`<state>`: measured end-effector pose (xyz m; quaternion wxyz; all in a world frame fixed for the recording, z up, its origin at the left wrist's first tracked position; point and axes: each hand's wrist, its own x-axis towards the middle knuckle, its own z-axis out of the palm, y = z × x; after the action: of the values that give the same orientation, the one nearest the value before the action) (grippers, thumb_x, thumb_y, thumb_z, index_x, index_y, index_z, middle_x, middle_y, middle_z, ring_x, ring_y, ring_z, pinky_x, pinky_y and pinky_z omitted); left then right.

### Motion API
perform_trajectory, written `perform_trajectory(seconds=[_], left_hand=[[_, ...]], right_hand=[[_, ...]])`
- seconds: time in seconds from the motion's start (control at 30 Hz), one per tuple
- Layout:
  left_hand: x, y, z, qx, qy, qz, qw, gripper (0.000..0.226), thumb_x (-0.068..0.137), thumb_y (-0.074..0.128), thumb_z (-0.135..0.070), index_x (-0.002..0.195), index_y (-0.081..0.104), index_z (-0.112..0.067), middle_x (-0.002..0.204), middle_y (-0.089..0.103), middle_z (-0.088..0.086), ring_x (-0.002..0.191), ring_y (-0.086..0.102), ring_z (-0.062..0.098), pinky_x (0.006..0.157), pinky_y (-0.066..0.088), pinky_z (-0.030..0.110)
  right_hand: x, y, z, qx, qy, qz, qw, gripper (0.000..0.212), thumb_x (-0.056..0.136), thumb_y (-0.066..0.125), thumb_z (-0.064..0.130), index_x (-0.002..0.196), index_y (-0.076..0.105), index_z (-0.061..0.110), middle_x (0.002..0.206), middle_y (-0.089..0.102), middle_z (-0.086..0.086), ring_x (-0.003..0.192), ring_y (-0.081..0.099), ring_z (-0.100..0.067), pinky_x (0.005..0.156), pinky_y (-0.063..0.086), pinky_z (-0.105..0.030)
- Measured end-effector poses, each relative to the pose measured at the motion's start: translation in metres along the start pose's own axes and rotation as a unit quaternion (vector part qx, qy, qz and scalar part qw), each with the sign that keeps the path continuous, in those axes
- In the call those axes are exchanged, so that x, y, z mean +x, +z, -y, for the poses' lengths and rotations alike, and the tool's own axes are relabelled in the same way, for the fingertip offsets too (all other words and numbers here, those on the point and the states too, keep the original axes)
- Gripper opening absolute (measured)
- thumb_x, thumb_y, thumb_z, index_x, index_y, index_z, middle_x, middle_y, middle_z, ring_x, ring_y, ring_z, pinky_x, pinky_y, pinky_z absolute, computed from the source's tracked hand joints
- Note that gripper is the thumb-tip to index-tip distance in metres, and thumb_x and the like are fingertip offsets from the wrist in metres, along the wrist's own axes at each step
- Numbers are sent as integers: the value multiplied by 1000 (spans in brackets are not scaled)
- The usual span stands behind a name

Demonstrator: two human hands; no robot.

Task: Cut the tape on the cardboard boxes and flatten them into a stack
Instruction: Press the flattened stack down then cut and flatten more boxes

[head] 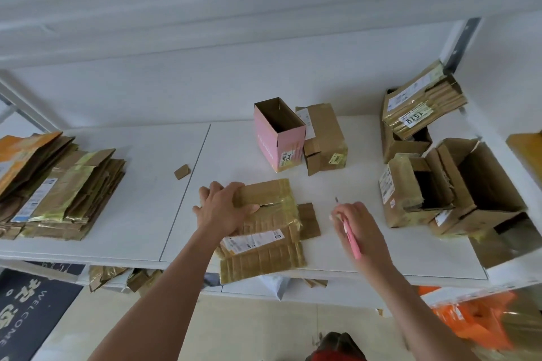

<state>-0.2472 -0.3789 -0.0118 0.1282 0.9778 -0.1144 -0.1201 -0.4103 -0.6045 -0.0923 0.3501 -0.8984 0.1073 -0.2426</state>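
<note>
A flattened brown cardboard box [271, 231] with yellowed tape and a white label lies at the table's front edge, partly overhanging it. My left hand [223, 208] grips its far left part, thumb resting on the top near a slit in the tape. To the right of the box, my right hand [356, 226] holds a pink utility knife [352, 239] just above the table, its thin blade pointing away from me. At the far left sits a stack of flattened boxes [55, 184].
An open pink box [278, 138] and a taped brown box [324, 139] stand behind. Several opened boxes [445, 184] crowd the right side, one with a flattened bundle on top [422, 99]. A small cardboard scrap [182, 171] lies mid-table [132, 214]. Orange bags [469, 319] sit below right.
</note>
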Motion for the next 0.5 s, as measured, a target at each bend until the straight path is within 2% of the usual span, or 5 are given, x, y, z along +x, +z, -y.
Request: perform_trajectory(seconds=[0.13, 0.23, 0.33, 0.43, 0.5], left_hand=[[1, -7, 6, -16, -41, -73, 996, 55, 82, 65, -62, 131, 51, -39, 124, 42, 1, 124, 28, 27, 97, 32, 48], [-4, -6, 11, -35, -63, -125, 990, 56, 79, 65, -66, 127, 53, -39, 125, 45, 0, 122, 29, 25, 96, 32, 47], [-9, -4, 15, -41, -97, -162, 981, 56, 78, 64, -68, 125, 53, -38, 123, 45, 0, 120, 30, 26, 94, 31, 46], [-13, -5, 18, -77, -158, -166, 970, 58, 78, 64, -68, 124, 51, -35, 123, 42, 4, 119, 36, 29, 96, 28, 49], [-17, -6, 17, -79, -185, -135, 970, 59, 79, 63, -68, 124, 48, -33, 122, 44, 6, 118, 40, 31, 97, 28, 49]], right_hand=[[12, 15, -50, -207, 47, 104, 972, 34, 70, 83, 0, 97, 63, 4, 85, 57, -11, 74, 58, -28, 52, 50, -33], [18, 15, -52, -260, 88, 197, 941, 42, 87, 63, 4, 127, 53, 11, 117, 55, -9, 108, 54, -28, 82, 50, -34], [29, 19, -35, -296, 135, 234, 916, 65, 88, 66, 18, 145, 35, 19, 135, 46, -8, 126, 43, -29, 104, 40, -35], [39, 31, 12, -64, 116, 140, 981, 49, 98, 55, 20, 144, 41, 15, 120, 55, -9, 117, 53, -27, 101, 40, -34], [47, 39, 53, 157, 184, 182, 953, 52, 101, 50, 33, 149, 32, 22, 119, 55, -3, 111, 59, -20, 97, 49, -33]])
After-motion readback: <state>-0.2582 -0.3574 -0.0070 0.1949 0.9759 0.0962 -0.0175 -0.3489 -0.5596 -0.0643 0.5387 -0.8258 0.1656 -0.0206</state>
